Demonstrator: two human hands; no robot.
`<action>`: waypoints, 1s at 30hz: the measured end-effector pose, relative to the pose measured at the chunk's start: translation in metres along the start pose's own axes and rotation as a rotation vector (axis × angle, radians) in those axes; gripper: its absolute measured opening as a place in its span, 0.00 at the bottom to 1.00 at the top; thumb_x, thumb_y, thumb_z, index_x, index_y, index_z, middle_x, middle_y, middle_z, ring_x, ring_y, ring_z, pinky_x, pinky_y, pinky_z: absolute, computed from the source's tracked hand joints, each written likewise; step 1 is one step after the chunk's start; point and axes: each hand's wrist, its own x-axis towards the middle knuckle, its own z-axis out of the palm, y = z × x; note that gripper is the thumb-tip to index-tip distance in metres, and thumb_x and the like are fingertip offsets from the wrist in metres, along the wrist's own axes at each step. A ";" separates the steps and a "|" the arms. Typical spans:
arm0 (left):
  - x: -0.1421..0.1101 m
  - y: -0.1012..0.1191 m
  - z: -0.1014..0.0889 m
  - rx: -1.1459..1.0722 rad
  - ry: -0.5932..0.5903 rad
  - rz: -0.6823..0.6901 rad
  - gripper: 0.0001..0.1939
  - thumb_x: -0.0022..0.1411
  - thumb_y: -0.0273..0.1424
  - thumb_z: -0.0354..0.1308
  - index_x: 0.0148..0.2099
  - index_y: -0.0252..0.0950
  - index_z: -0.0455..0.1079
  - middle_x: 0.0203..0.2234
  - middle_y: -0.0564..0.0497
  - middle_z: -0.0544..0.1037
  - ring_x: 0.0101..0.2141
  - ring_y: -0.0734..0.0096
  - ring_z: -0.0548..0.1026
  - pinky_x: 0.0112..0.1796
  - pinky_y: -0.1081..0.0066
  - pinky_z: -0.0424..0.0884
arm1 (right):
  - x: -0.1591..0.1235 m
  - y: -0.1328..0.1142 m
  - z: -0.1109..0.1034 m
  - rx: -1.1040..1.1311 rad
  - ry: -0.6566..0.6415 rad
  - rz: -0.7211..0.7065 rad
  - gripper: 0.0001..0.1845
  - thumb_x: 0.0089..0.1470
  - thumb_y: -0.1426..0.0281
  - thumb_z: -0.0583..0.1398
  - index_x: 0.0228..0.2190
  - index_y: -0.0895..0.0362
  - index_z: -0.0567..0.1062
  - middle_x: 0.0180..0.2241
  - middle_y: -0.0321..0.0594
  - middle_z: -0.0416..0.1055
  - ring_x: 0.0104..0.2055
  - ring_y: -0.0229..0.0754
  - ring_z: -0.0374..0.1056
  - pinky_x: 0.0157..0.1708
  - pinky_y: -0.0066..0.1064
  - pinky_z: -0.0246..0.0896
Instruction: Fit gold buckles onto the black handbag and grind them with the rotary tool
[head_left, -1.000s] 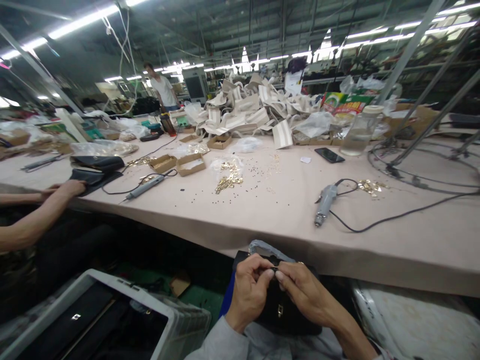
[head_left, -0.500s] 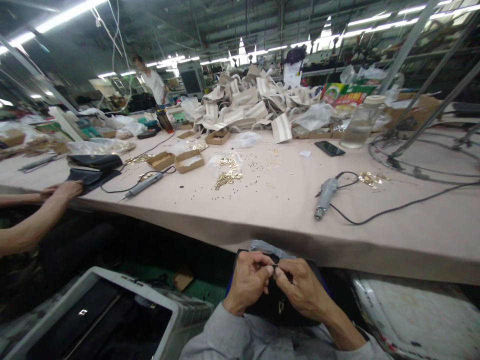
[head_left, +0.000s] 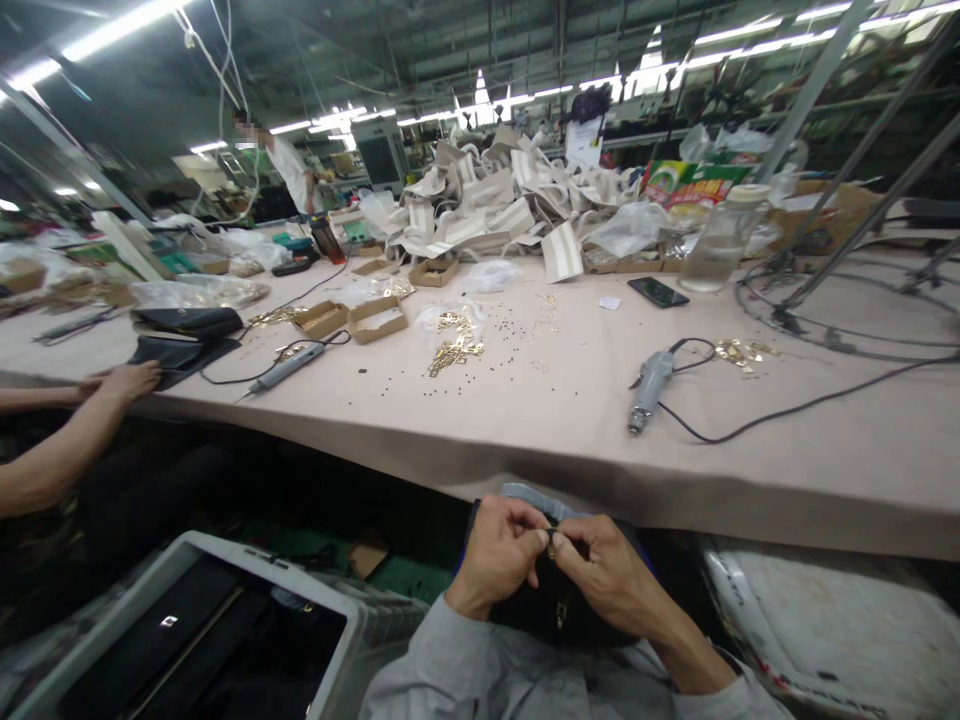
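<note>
A black bag lies on my lap, below the table's front edge. My left hand and my right hand meet above it, thumbs and forefingers pinched together. Between the fingertips is a small dark piece with a gold metal bit; its exact kind is too small to tell. Lower on the bag hangs a gold clasp. Clear plastic wrap sticks out behind my fingers at the bag's far edge.
A grey crate holding black bags stands at my left. On the table lie two electric screwdrivers, gold fittings, tiny dark screws, cardboard boxes, a phone and a jar. A co-worker's hands touch a black wallet-like bag.
My hands keep the same pinch and have barely shifted. The view has moved slightly. In the background, the standing person leans further to the left.
</note>
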 end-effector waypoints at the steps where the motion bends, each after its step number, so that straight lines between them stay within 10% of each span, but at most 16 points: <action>1: 0.001 -0.002 0.001 0.007 0.022 0.001 0.07 0.49 0.30 0.63 0.27 0.30 0.75 0.12 0.52 0.71 0.10 0.75 0.68 0.11 0.79 0.60 | 0.000 0.001 0.000 0.005 -0.004 0.005 0.21 0.65 0.63 0.53 0.21 0.57 0.67 0.21 0.30 0.51 0.24 0.36 0.49 0.26 0.31 0.42; 30: -0.001 -0.004 0.010 0.070 0.044 -0.013 0.06 0.54 0.29 0.61 0.34 0.32 0.71 0.17 0.55 0.70 0.12 0.80 0.64 0.12 0.79 0.58 | -0.003 0.004 -0.005 0.150 0.042 0.126 0.20 0.66 0.60 0.55 0.27 0.58 0.75 0.16 0.32 0.65 0.18 0.35 0.58 0.20 0.27 0.46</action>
